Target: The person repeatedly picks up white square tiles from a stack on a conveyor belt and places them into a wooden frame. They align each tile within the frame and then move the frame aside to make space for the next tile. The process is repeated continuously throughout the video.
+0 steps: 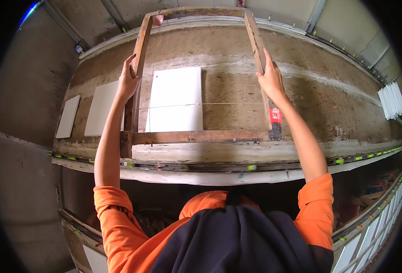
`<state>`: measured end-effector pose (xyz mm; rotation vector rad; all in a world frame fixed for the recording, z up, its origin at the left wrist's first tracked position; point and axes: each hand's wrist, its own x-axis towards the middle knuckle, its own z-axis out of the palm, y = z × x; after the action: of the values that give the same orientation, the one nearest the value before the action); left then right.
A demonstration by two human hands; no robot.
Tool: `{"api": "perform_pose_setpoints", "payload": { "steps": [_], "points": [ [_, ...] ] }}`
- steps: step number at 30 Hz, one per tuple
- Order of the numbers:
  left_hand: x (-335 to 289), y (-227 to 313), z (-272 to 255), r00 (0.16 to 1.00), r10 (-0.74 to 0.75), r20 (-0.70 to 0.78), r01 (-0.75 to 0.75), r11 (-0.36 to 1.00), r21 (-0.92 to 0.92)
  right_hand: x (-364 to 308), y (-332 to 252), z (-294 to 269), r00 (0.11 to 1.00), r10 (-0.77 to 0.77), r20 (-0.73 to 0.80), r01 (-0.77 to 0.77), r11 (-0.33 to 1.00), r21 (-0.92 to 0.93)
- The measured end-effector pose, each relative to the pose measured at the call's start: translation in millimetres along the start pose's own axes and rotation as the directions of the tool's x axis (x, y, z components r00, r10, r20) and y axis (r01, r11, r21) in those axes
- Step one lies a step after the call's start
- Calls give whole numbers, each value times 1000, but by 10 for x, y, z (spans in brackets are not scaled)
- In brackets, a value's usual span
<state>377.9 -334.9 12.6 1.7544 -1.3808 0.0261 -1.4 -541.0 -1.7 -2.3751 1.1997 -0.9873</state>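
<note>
Parts of the left grip [128,81] and right grip [271,76] are hidden behind the wooden frame [201,136], each pinching one of its two side bars between thumb and fingers. The frame lies between them, reaching from the far edge of the desk [328,107] to close to its near edge; whether it touches the top I cannot tell. Three white sheets lie on the desk: a framed sheet [178,88] seen through the opening, a middle sheet [100,109] partly covered by the left forearm, and a narrow sheet [68,117] near the left edge. By the right edge sits one white stack [392,101], its pieces too close to count. One red label [276,116] marks the frame's near right corner.
</note>
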Motion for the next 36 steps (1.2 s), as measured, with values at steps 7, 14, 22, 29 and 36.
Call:
{"api": "perform_pose_setpoints", "payload": {
  "steps": [7,14,22,29,36],
  "points": [
    [-93,821,1077,985,-162,52,161,987,22,28,1084,-721,999,10,37,-11,1000,19],
    [-395,1237,2346,986,-161,36,163,983,-85,-316,2299,-902,1000,-20,5,20,999,-44],
    [-534,1383,2580,954,-257,157,274,957,-96,-598,2590,-933,993,75,87,-74,997,-13],
    [-540,1340,2574,956,-231,179,253,961,-113,-638,2635,-935,990,-8,143,22,995,-100],
    [-812,1559,2671,945,-274,180,294,951,-97,-766,2719,-1173,947,78,311,3,967,-254]
  ]
}}
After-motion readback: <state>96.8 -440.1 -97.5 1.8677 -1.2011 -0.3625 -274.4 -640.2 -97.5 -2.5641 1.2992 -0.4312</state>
